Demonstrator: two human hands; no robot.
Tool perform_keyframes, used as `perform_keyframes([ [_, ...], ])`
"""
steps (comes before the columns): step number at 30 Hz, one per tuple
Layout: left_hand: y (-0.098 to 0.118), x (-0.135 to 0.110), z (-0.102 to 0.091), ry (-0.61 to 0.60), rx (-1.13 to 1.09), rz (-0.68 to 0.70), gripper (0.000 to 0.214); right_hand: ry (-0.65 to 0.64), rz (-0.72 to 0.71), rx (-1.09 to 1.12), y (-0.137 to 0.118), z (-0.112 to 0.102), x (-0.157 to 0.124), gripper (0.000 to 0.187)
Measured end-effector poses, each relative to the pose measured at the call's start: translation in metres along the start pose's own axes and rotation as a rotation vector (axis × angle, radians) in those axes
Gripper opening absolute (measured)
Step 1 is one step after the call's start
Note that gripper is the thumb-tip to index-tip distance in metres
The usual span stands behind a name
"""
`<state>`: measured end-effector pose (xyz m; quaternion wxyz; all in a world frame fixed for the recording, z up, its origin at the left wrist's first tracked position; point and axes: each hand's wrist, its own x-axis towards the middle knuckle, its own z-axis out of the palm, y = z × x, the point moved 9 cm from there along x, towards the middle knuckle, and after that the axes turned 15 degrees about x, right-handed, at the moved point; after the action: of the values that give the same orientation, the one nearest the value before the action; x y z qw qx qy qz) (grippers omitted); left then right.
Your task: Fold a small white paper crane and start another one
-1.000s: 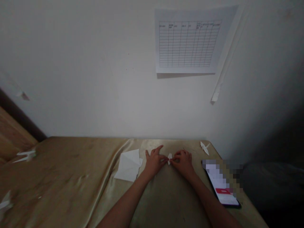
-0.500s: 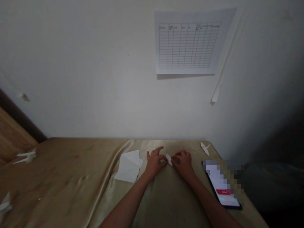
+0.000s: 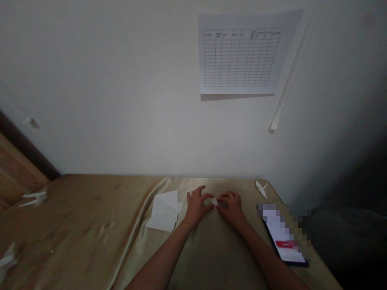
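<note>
Between my two hands is a small piece of folded white paper [image 3: 214, 201], held just over the cloth-covered table. My left hand [image 3: 198, 204] pinches its left side with thumb and index finger, the other fingers spread away. From the right, my right hand [image 3: 232, 206] grips it between thumb and fingertips, the remaining fingers curled. The fingertips hide part of the paper. Left of my left hand lies a larger creased white sheet [image 3: 164, 211] with a torn edge. A folded paper crane [image 3: 261, 189] rests beyond my right hand, near the table's back right corner.
The table wears a shiny tan cloth [image 3: 99, 225]. A phone [image 3: 282, 237] with a lit screen lies along the right edge. Two more folded white papers, one farther back [image 3: 35, 197] and one nearer [image 3: 8, 259], sit far left. A printed chart [image 3: 238, 56] hangs on the wall.
My fingers have shifted slightly around the small folded paper, which now shows less between them. My right hand has moved a little to the left.
</note>
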<state>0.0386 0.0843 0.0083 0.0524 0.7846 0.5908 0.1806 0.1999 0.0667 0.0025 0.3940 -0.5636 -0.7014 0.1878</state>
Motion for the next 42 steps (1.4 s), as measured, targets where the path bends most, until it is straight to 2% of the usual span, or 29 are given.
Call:
perform_keyframes([
  [3, -0.003, 0.001, 0.001, 0.012, 0.008, -0.026, 0.055, 0.005, 0.005, 0.014, 0.0, 0.0, 0.001, 0.021],
  [8, -0.002, 0.001, -0.001, 0.026, 0.005, -0.018, 0.041, -0.001, -0.008, 0.047, 0.0, 0.0, 0.001, 0.021],
  [16, 0.0, 0.0, -0.004, 0.044, -0.001, -0.004, 0.039, 0.011, -0.011, 0.06, -0.001, -0.001, 0.0, 0.012],
  [19, -0.001, 0.0, -0.004, 0.065, -0.007, -0.01, 0.054, 0.065, -0.012, 0.04, -0.004, -0.01, 0.001, 0.01],
  [23, -0.004, 0.002, -0.005, 0.08, -0.027, -0.029, 0.068, 0.176, -0.043, -0.113, -0.01, -0.027, -0.001, 0.009],
  [28, -0.003, 0.002, -0.006, 0.072, -0.021, -0.029, 0.059, 0.116, -0.078, -0.156, -0.016, -0.022, -0.004, 0.012],
  [37, -0.001, 0.002, -0.005, 0.062, -0.018, -0.012, 0.024, 0.011, -0.027, -0.14, -0.016, -0.012, -0.004, 0.015],
  [42, 0.002, 0.001, -0.006, 0.038, 0.028, -0.015, 0.016, -0.065, -0.005, -0.095, -0.016, -0.004, -0.004, 0.018],
])
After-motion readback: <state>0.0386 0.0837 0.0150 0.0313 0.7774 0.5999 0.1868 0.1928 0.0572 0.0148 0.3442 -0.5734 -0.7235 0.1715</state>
